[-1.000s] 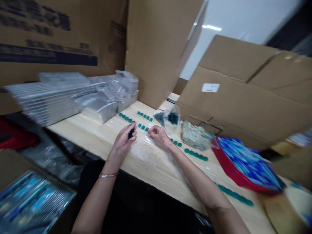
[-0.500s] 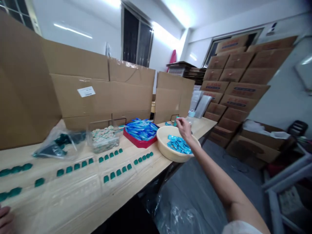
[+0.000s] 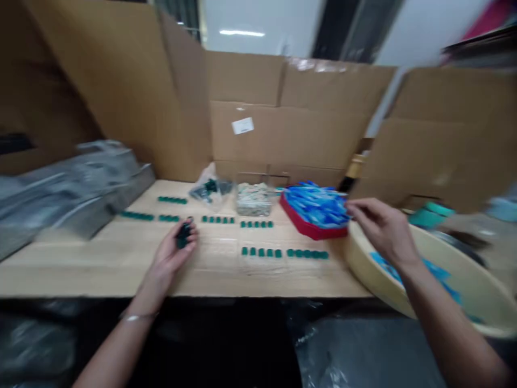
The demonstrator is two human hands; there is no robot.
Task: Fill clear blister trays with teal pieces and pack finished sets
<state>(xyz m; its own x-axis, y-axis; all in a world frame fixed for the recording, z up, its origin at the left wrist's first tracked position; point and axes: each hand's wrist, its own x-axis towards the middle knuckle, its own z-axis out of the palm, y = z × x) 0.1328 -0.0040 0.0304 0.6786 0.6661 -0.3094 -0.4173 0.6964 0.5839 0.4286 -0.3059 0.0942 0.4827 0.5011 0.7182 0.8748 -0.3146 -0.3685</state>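
Observation:
In my left hand (image 3: 172,250) I hold several small dark green pieces (image 3: 183,235), cupped above the table. Rows of similar green pieces (image 3: 262,253) lie across the table, some in clear plastic trays (image 3: 220,248). My right hand (image 3: 383,229) is raised over the near rim of a cream basin (image 3: 363,264), thumb and fingertips pinched together. Whatever may be between them is too blurred to make out. Blue packets (image 3: 440,275) lie in the basin. Just left of the right fingertips is a red tray (image 3: 299,218) heaped with long blue packets (image 3: 317,202).
A clear box of pale small pieces (image 3: 253,202) and a plastic bag of green pieces (image 3: 210,188) stand at the back. Cardboard panels (image 3: 302,134) wall the table's rear. Grey plastic-wrapped material (image 3: 92,183) lies left; a teal object (image 3: 432,214) is behind the basin.
My view has swung left along the table. My right hand has moved from above the basin towards the red tray. My left hand has come fully into view, holding green pieces.

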